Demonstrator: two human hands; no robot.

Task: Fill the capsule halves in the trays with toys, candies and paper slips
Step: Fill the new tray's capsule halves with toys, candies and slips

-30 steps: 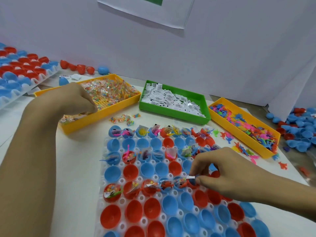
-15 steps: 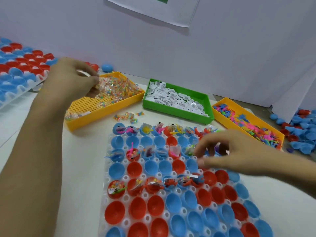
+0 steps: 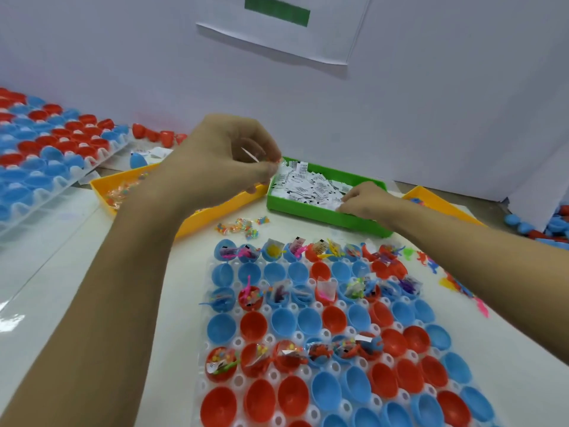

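The right hand point(image 3: 366, 200) pinched paper slips point(image 3: 311, 186) in the green bin point(image 3: 323, 215); the left hand point(image 3: 228, 161) gripped a candy packet point(image 3: 251, 155). Advisably, lift one slip only, then seat it in an unfilled capsule half point(image 3: 394, 342).

A pale wall point(image 3: 431, 87) bearing a paper sheet point(image 3: 286, 29) backs the white table point(image 3: 61, 272).

2 bare forearms, no sleeves; left grip point(image 3: 229, 161) and right grip point(image 3: 366, 201) ungloved, ringless.

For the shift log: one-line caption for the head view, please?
Right hand reaches into the green tray of paper slips; left hand pinches a clear packet above the capsule tray.
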